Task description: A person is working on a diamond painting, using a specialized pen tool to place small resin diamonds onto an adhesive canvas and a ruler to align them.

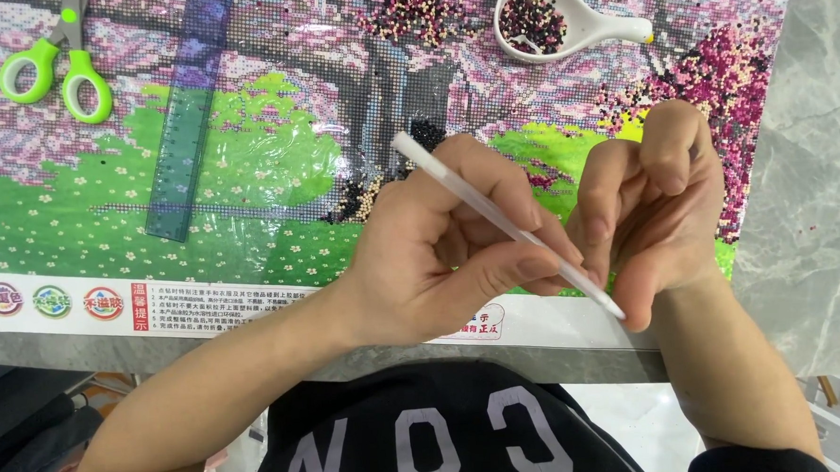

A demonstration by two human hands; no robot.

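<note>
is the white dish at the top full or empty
Partly filled: the white dish holds a small heap of dark and pale beads at its round end; the rest is bare.

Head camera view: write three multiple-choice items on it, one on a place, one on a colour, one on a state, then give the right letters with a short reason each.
1. Where do the scissors lie?
A. at the top left of the bead canvas
B. in the white tray
C. on the grey table off the canvas

2. What colour are the scissor handles?
A. red
B. bright green
C. black

3. How is the white pen held?
A. it lies loose on the canvas
B. it stands in the white tray
C. the left hand grips it, its tip at the right hand

Answers: 1 A, the scissors rest on the canvas's upper left corner. 2 B, both loops are bright green. 3 C, the left hand's fingers wrap the pen and its lower tip meets the right hand.
</note>
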